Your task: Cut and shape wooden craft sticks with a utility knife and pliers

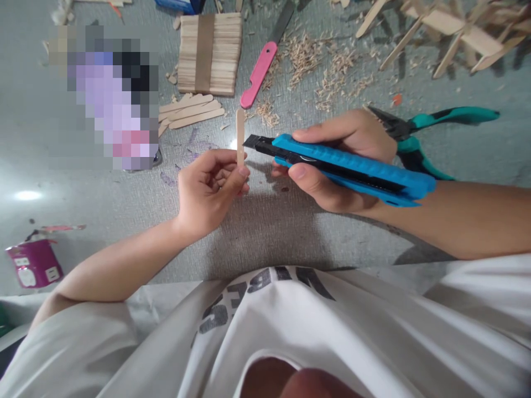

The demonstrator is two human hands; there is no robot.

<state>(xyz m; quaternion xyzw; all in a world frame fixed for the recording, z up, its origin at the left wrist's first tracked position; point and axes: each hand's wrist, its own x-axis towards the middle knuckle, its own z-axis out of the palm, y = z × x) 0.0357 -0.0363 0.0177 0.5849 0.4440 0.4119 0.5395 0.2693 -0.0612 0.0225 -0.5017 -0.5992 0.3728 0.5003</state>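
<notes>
Between thumb and fingers, my left hand (213,188) pinches a wooden craft stick (240,135) that stands up from the grip, its rounded end pointing away from me. My right hand (344,160) is wrapped round a blue utility knife (352,166). The knife's dark blade points left, and its tip is at or very close to the stick's right edge; I cannot tell whether they touch. Just beyond the stick lies a pink-handled knife (259,74) with a grey blade. Behind my right hand are pliers (409,130) with green and black handles, their jaws partly hidden.
A banded bundle of craft sticks (226,55) stands at the back, with several loose sticks (194,113) before it. Wood shavings (307,55) litter the table (166,260). A stick structure (464,33) occupies the back right. A purple box (35,264) sits at left, below a blurred-out object (110,99).
</notes>
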